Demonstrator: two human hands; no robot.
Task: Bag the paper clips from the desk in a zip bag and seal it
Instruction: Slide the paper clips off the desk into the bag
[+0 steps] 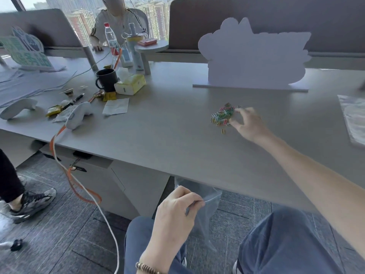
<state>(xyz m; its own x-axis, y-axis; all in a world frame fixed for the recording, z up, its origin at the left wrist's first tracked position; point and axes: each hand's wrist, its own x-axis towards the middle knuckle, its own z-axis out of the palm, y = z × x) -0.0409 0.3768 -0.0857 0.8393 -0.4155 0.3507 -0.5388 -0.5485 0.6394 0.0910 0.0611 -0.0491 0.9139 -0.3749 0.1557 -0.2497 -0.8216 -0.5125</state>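
Dozens of small coloured wire paper clips (223, 115) lay heaped on the grey desk top (167, 123), one yellow clip lying just apart on the near side of the heap. The right hand (249, 123) reached over the desk to the pile's right edge, its fingers spread and curled against the clips without being closed on any. Below the desk's front edge, the left hand (175, 212) pinched the rim of a clear plastic zip bag (207, 210) between thumb and fingers, the bag hanging down between the knees.
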